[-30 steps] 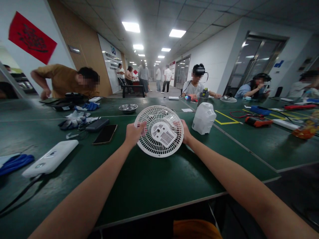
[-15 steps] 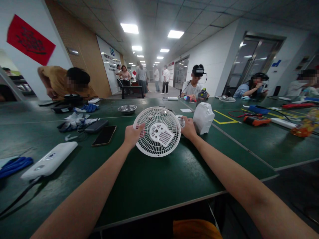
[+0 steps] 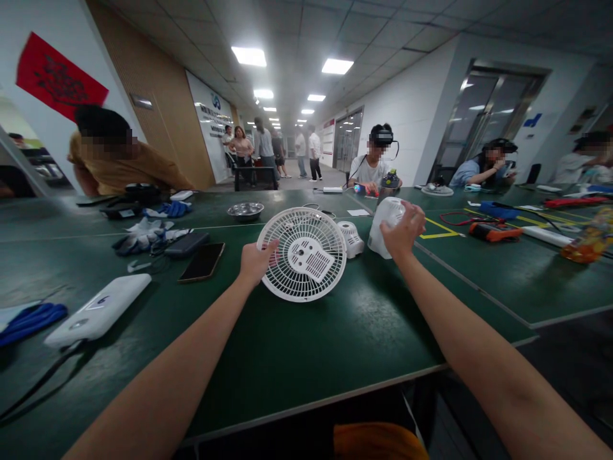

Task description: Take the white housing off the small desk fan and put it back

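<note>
My left hand (image 3: 255,263) grips the left rim of a round white fan grille (image 3: 310,257), tilted up above the green table with its slotted centre plate towards me. My right hand (image 3: 403,232) is closed round the right side of a white plastic housing (image 3: 379,240), which leans slightly; whether its base touches the table I cannot tell. Between grille and housing sits a smaller white vented part (image 3: 353,240), close to the grille's right rim. The fingers behind the housing are partly hidden.
To the left lie a phone (image 3: 203,262), a white power bank (image 3: 99,309) with a cable, and gloves (image 3: 138,235). A metal bowl (image 3: 245,211) stands behind the grille. An orange multimeter (image 3: 495,231) lies on the right. Several people sit around the table.
My right hand has let go of the smaller vented part and moved right onto the housing, which now tilts. The left hand keeps the grille nearly still. A person at left has raised their head.
</note>
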A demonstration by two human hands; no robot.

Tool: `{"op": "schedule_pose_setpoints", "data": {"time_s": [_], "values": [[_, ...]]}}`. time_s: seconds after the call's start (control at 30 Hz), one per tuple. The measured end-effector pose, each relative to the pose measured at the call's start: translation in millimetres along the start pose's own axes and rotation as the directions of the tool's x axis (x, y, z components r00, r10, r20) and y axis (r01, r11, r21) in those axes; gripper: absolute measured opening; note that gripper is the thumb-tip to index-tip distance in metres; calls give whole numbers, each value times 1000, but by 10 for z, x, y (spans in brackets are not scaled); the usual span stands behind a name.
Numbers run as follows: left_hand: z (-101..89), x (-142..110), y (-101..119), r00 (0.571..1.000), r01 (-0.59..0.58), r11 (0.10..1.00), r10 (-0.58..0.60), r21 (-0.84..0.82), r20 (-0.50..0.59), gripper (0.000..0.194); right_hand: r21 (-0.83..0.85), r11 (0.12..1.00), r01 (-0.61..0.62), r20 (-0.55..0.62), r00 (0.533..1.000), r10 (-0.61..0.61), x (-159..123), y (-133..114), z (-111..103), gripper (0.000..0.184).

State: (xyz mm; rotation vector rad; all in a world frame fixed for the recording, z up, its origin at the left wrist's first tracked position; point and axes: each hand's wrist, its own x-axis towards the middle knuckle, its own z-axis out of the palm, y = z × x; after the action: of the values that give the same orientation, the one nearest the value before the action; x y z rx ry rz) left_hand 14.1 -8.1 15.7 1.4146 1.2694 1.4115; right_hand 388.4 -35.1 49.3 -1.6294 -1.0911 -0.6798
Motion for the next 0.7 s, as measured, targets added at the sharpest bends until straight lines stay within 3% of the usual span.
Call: {"op": "schedule_pose_setpoints", "data": {"time_s": [0.1, 0.2, 0.37, 0.43, 0.53, 0.7], "values": [[-7, -9, 6, 1000, 0, 1000, 0, 0, 9, 29, 48, 988, -150, 66, 987, 146, -28, 158, 102, 79], [-10, -4, -8, 1000, -3, 1000, 4, -11, 10, 29, 116, 970, -214, 187, 964, 190, -107, 261, 215, 88], [4, 37, -70, 1000, 0, 1000, 0, -14, -5, 27, 62, 932, -357, 338, 886, 317, -201, 330, 297, 96], [12, 49, -85, 1000, 0, 1000, 0, -16, -16, 28, 40, 914, -403, 322, 872, 370, -197, 316, 302, 95], [16, 48, -82, 1000, -11, 1000, 11, -24, -13, 31, 95, 896, -434, 219, 887, 407, -154, 220, 298, 94], [4, 20, -46, 1000, -25, 1000, 25, -13, 0, 34, 229, 932, -282, 144, 956, 254, -115, -136, 274, 94]]}}
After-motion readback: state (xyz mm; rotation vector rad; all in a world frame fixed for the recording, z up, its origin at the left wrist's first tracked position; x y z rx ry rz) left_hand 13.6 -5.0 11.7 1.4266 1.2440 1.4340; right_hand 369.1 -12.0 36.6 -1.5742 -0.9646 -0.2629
